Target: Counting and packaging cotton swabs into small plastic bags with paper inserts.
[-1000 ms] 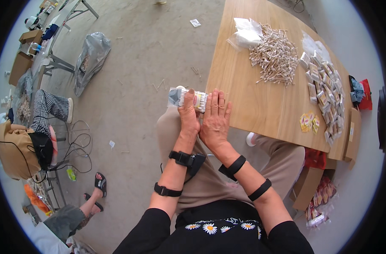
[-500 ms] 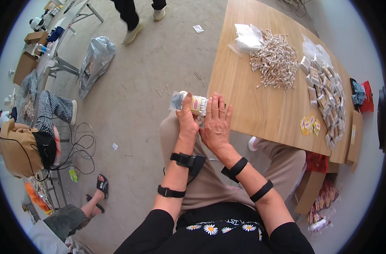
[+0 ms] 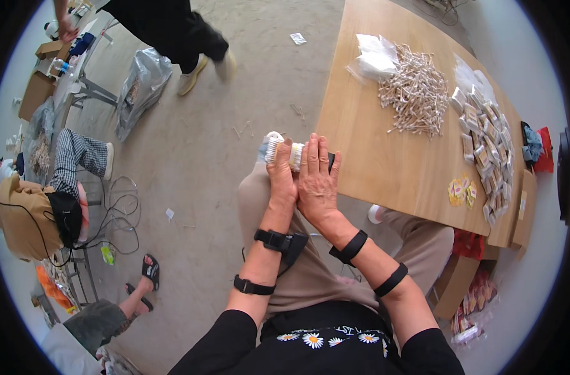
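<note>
Over my lap, just left of the table corner, my left hand is wrapped round a bundle of white-tipped cotton swabs with a bit of yellow on it. Clear plastic film sticks out past the thumb, and white swab tips show on that side too. My right hand lies flat along the bundle's right end, its fingers stretched out and nearly together. My palms and fingers hide much of the bundle. Something small and black shows behind my right fingers.
On the wooden table lie a heap of loose swabs, clear bags, many filled packs and yellow cards. A grey sack stands on the floor. One person walks past it; others sit at left.
The bundle has turned between my hands, so its yellow part shows less and swab tips show more at left. The walking person has come nearer, with an arm now in view.
</note>
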Available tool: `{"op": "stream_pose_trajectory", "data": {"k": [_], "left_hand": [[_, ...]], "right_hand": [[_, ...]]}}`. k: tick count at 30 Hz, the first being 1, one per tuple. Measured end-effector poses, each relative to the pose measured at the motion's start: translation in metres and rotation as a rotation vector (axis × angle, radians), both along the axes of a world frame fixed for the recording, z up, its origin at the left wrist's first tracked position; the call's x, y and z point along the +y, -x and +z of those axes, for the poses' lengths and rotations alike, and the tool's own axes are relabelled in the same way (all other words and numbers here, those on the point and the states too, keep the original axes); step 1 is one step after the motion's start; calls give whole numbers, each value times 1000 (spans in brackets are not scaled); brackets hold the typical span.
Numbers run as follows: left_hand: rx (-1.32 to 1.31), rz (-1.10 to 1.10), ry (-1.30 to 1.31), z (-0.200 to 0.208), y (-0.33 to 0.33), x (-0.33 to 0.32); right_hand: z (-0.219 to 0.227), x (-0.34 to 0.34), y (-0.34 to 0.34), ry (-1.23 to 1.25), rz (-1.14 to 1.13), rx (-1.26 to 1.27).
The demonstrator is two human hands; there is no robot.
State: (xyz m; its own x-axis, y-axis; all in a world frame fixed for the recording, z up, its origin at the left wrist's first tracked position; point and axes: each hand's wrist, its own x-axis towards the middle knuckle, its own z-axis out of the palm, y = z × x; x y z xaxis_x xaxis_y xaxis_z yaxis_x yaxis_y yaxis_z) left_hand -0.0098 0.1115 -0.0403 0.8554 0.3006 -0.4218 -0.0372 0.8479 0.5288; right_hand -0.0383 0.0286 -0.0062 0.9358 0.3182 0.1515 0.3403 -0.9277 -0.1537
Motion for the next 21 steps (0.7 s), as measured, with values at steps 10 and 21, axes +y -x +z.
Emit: {"op": "stream_pose_trajectory", "data": {"k": [10, 21], "left_hand": [[92, -40, 39, 2, 2, 1], [54, 3, 120, -3, -3, 2]], "right_hand": [[4, 5, -3, 75, 36, -15], [15, -10, 13, 50, 69, 10]]}}
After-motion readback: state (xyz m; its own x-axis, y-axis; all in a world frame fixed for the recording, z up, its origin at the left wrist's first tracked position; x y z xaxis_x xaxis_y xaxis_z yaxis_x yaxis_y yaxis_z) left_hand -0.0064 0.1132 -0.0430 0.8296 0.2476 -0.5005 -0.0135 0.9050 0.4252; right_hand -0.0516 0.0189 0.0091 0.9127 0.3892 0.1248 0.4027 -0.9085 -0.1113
